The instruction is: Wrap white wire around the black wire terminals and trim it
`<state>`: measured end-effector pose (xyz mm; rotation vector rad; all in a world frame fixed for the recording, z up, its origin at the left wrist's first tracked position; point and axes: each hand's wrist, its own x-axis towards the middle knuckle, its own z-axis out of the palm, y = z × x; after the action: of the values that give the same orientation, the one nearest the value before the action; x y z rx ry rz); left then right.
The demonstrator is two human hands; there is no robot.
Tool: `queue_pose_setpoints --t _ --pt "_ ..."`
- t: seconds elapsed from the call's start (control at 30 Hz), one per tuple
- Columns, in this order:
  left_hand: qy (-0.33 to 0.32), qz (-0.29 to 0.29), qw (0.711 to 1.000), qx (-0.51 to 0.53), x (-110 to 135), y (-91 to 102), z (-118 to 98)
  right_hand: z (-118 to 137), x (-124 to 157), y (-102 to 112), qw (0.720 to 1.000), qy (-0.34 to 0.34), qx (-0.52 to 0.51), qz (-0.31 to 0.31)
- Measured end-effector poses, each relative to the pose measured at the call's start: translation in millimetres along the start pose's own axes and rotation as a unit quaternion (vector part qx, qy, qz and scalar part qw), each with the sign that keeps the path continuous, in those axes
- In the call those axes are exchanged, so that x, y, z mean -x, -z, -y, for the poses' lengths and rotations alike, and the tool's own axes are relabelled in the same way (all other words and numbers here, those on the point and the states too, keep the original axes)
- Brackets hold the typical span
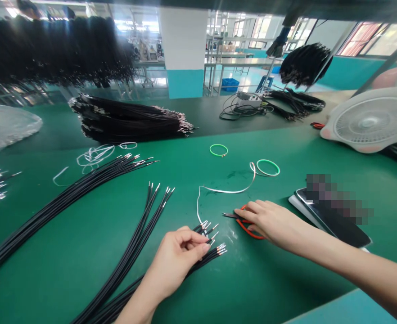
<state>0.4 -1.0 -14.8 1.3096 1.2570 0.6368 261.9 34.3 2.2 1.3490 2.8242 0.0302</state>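
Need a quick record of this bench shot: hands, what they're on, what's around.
left hand: on black wire bundle, crimped metal terminals at its ends
right hand: on red-handled scissors
nearby: white wire, green wire loop, smartphone
surface: green bench mat
beyond: stacked black wire bundles, desk fan

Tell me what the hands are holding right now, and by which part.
The left hand pinches a bundle of black wires near their metal-tipped ends; the right hand holds orange-handled scissors by the handle loops.
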Motion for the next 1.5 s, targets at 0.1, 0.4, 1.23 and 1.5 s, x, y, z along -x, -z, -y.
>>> queue_pose_setpoints --t 0.1,0.4,1.23,1.5 --pt "-0.009 0.003 1.000 0.005 0 0.4 2 16 -9 10 0.993 0.013 -0.104 -0.049" --pt "-0.014 0.009 1.000 -0.005 -1 1.5 0 43 -44 19 0.951 0.101 -0.286 0.055" --pt "-0.127 -0.070 0.987 -0.061 -10 -0.6 5 -12 -122 -6 0.952 -0.162 -0.257 -0.043" --pt "-0.240 -0.305 0.919 -0.068 -12 -6.9 9 34 -89 -7 0.968 -0.087 -0.227 -0.065"
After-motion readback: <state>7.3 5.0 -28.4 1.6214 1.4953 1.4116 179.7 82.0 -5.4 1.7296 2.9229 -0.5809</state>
